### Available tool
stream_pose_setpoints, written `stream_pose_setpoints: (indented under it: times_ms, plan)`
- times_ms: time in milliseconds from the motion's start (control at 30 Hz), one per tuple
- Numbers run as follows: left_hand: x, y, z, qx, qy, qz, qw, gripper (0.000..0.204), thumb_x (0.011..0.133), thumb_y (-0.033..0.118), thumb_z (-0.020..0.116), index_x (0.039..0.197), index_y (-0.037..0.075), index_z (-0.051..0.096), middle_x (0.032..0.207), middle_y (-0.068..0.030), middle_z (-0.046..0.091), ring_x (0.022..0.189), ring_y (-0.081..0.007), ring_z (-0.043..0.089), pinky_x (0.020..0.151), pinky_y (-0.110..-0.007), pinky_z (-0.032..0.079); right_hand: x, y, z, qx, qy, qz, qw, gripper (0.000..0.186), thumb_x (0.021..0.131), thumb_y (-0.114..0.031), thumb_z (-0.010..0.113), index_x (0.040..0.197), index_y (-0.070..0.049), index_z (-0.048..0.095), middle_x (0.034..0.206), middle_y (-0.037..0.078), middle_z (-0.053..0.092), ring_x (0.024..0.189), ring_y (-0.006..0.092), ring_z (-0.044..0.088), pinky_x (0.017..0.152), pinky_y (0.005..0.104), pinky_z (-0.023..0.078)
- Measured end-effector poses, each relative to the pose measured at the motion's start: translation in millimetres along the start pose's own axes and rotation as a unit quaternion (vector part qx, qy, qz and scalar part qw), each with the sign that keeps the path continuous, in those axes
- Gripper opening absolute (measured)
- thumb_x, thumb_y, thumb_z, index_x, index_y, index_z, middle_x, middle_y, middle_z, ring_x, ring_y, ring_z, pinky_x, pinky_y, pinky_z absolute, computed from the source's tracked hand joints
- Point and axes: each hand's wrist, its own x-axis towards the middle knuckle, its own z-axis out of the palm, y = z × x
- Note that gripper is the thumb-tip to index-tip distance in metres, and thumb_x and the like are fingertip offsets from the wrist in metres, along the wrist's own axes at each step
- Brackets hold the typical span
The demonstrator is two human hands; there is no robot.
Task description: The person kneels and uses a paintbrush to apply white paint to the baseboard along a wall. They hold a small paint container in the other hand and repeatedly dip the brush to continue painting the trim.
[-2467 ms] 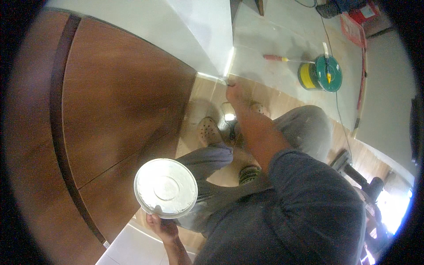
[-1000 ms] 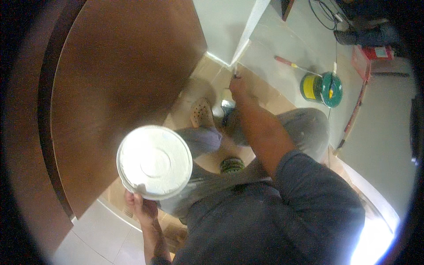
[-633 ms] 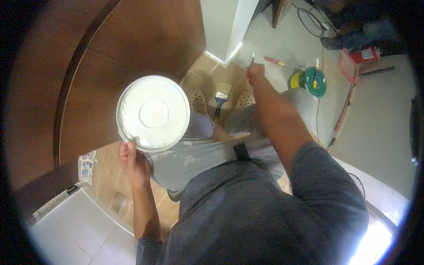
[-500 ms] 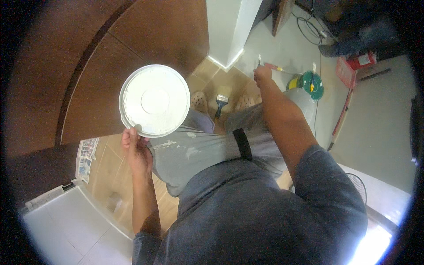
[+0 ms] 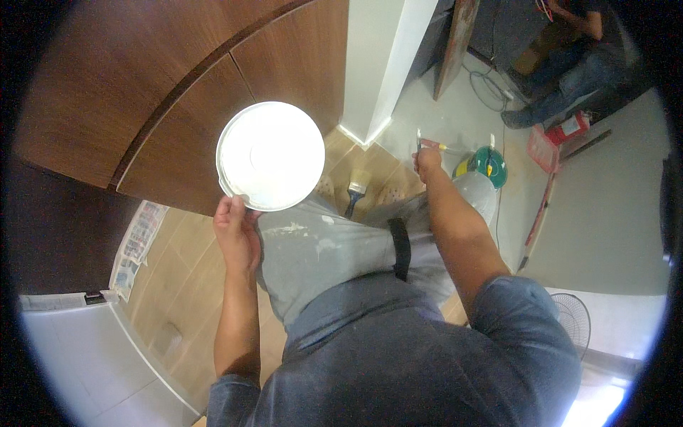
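Observation:
My left hand (image 5: 233,231) grips the rim of a round white lid (image 5: 269,156) coated with white paint, held over my left thigh. My right hand (image 5: 428,164) is closed on a thin tool (image 5: 420,139) with a pale tip, pointing up beside my right knee. On the wood-look floor between my sandalled feet lies a wide paintbrush (image 5: 357,183) with a dark handle. A green-lidded can (image 5: 497,162) with a yellow band stands beyond my knee, a tool across its lid. A red-handled tool (image 5: 438,146) lies behind my right hand, partly hidden.
Brown wooden panels (image 5: 178,156) are at left, newspaper (image 5: 139,245) along their foot. A white corner wall (image 5: 366,71) stands ahead. At upper right a person (image 5: 583,67) sits near cables (image 5: 480,85), a red container (image 5: 569,127) and a red tray (image 5: 542,149). A fan (image 5: 573,320) is at lower right.
My left hand and lid have risen in view. My right hand has lifted away from the wall's base. My view has shifted, showing more of the other person and the floor at left.

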Motion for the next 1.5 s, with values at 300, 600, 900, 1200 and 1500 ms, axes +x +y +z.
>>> stream_pose_setpoints:
  times_ms: [300,600,900,1200,1500]
  plan:
    - [0,-2,-2,-0.004,-0.002,0.003,1.000,0.019,0.100,0.020,0.062,0.110,0.004,0.062,0.103,-0.0041,0.070,0.090,-0.0122,0.067,0.079,-0.030,0.056,-1,3,7,-0.053,-0.006,-0.016,0.998,0.009,0.082,-0.003,0.066,0.074,0.001,0.064,0.060,0.014,0.058,0.047,0.0244,0.054,0.042,0.0419,0.039]
    - [6,-19,-6,0.027,-0.040,-0.008,0.999,0.026,0.100,0.025,0.060,0.115,0.004,0.056,0.114,-0.0047,0.065,0.104,-0.0143,0.063,0.090,-0.033,0.053,91,48,-26,-0.356,-0.040,-0.178,0.916,0.019,0.083,-0.016,0.071,0.072,0.000,0.070,0.062,0.013,0.066,0.055,0.0274,0.066,0.052,0.0425,0.051]
    - [6,-15,-2,0.042,-0.047,-0.011,0.998,0.027,0.100,0.025,0.062,0.118,0.007,0.055,0.117,-0.0038,0.065,0.102,-0.0138,0.063,0.082,-0.028,0.051,49,34,2,-0.180,0.013,-0.048,0.982,0.018,0.086,-0.010,0.065,0.071,0.000,0.065,0.058,0.009,0.054,0.048,0.0197,0.053,0.040,0.0373,0.036]
    - [3,-8,-7,0.048,-0.045,-0.012,0.998,0.022,0.100,0.025,0.061,0.115,0.009,0.058,0.111,-0.0030,0.067,0.099,-0.0123,0.063,0.083,-0.029,0.050,32,26,15,-0.115,0.001,-0.038,0.993,0.013,0.080,-0.005,0.062,0.079,0.007,0.066,0.066,0.021,0.065,0.052,0.0311,0.064,0.046,0.0433,0.047]
    - [-5,12,1,0.082,-0.010,-0.005,0.997,0.021,0.100,0.024,0.060,0.112,0.007,0.058,0.111,-0.0035,0.067,0.100,-0.0132,0.064,0.087,-0.031,0.050,-8,7,40,-0.049,-0.065,0.030,0.996,0.008,0.088,-0.005,0.056,0.084,0.001,0.059,0.067,0.011,0.057,0.052,0.0183,0.051,0.041,0.0333,0.037]
